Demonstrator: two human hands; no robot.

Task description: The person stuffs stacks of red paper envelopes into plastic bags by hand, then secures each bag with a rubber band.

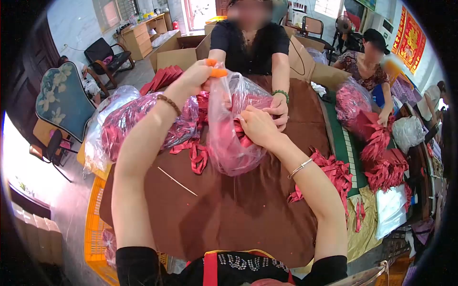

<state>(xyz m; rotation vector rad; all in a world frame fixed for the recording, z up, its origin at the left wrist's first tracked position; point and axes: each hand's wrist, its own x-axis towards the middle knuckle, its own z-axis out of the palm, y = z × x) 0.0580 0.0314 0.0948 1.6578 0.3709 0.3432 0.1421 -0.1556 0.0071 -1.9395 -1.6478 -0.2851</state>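
A clear plastic bag (pixel 234 155) holding red fabric pieces with ribbons stands over the brown-covered table (pixel 214 214). My left hand (pixel 199 77), with orange covers on its fingertips, is closed on the bag's raised upper edge. My right hand (pixel 260 127) is bent over the other side of the bag's mouth, its fingers closed at the plastic and partly hidden. Across the table, a co-worker's hand (pixel 279 110) with a green bead bracelet touches the same side of the bag, close to my right hand.
Filled plastic bags (pixel 136 121) and loose red ribbons (pixel 196 155) lie to the left, near a thin white stick (pixel 177 181). More red ribbons (pixel 329 171) lie at right. Another person (pixel 367 66) handles red pieces there. Cardboard boxes (pixel 179 55) stand behind.
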